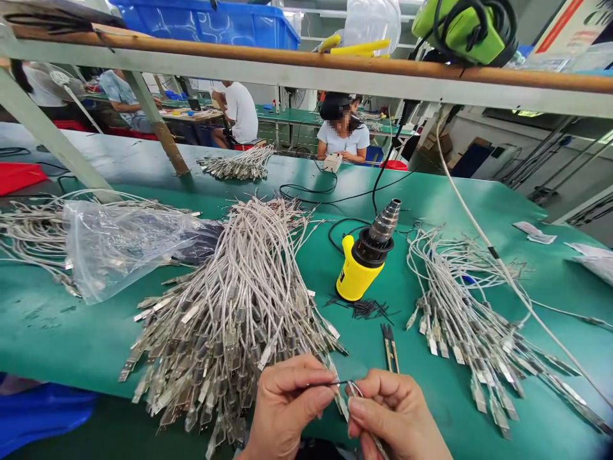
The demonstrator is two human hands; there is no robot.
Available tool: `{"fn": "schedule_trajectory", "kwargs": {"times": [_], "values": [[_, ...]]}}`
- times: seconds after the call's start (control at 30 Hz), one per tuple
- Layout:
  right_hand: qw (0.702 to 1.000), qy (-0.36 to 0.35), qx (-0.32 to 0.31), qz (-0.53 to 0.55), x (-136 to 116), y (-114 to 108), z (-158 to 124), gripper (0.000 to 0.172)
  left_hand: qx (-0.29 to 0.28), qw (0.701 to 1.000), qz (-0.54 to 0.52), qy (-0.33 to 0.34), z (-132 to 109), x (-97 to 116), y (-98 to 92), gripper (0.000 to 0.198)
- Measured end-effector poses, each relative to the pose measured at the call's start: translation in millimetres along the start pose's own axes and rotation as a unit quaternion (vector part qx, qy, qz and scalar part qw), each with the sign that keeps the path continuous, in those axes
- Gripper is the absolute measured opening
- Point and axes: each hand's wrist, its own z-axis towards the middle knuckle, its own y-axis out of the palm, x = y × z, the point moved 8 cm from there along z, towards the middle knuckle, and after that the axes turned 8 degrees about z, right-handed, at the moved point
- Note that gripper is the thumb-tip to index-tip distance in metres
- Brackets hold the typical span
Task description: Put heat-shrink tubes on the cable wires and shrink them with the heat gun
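Head view, lower centre of the frame: the left hand (287,409) is pinching a thin black tube (322,384) between thumb and forefinger, while the fingers of the right hand (397,415) are curling closed around the end of a pale braided cable (358,391). The tube's tip is reaching the cable's end, though the exact contact is too small to tell. The tube is judged light and flexible, likely to bend if held far back, so a grip close to its tip suits it; the cable seems springy rather than heavy and is best held just behind its end. Both wrists are rising from the bottom edge, with the hands converging and nearly touching. Just left of the hands, a large bundle of braided cables with flat metal connectors (230,319) is lying on the green workbench (71,332). At centre, a yellow heat gun (361,271) is standing upright, with black tubing offcuts (361,308) scattered at its base and tweezers (390,348) lying just below them. A second cable bundle (469,319) is spreading across the right side, and a clear plastic bag (119,249) is lying over further cables at left. A co-worker (342,137) is sitting at a far bench, upper centre.
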Motion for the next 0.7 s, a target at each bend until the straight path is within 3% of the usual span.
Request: {"fn": "schedule_trajectory", "kwargs": {"times": [0.27,0.4,0.57,0.7], "values": [[1.0,0.001,0.011,-0.006,6.7,-2.8,2.6,0.034,0.01,1.0,0.014,0.002,-3.0,-0.8,-4.0,0.005],[0.997,-0.044,0.003,-0.056,1.9,-2.0,2.9,0.028,0.021,1.0,-0.005,-0.022,-1.1,-6.4,-4.2,0.006],[0.99,-0.129,0.002,-0.056,-5.8,3.0,1.1,0.064,0.041,0.996,-0.033,-0.065,-0.3,-20.5,-5.5,0.015],[0.98,-0.189,-0.019,-0.061,-11.7,6.8,-1.0,0.078,0.06,0.996,-0.014,-0.068,-0.8,-23.9,-13.1,0.012]]}}
